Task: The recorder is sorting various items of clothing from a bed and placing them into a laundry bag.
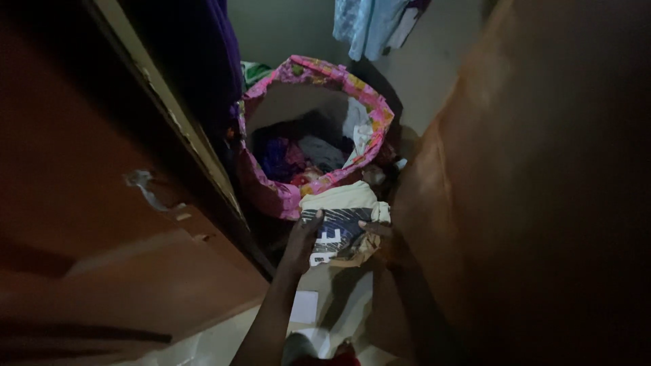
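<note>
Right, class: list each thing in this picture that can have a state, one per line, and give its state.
Pink patterned laundry bag: upright, mouth open, partly filled with clothes.
Folded clothes stack: held between both hands, just in front of the bag.
Left hand: pressed flat against the stack's left side.
Right hand: gripping the stack's right side.
Brown door: swung open.
Light blue garment: hanging against the wall.

Both forearms bare, no sleeves; left hand (303,242), right hand (381,238)
</note>
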